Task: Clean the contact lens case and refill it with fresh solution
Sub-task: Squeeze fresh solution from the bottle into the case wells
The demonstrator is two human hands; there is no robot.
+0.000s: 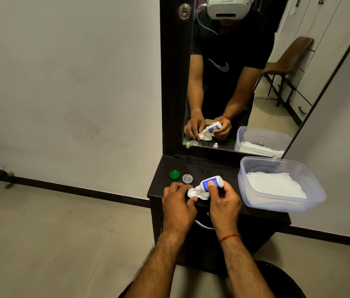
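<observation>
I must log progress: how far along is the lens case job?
Done: the green cap and clear cap lie off on the dresser. In hand: the left hand steadies the lens case; the right hand tips the solution bottle over it. Left: finish filling, screw caps back. Cleaning cannot be judged.

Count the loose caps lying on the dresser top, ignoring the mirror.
2: green cap near the left edge, clear cap just right of it. The left hand or right hand may hide another.
</observation>
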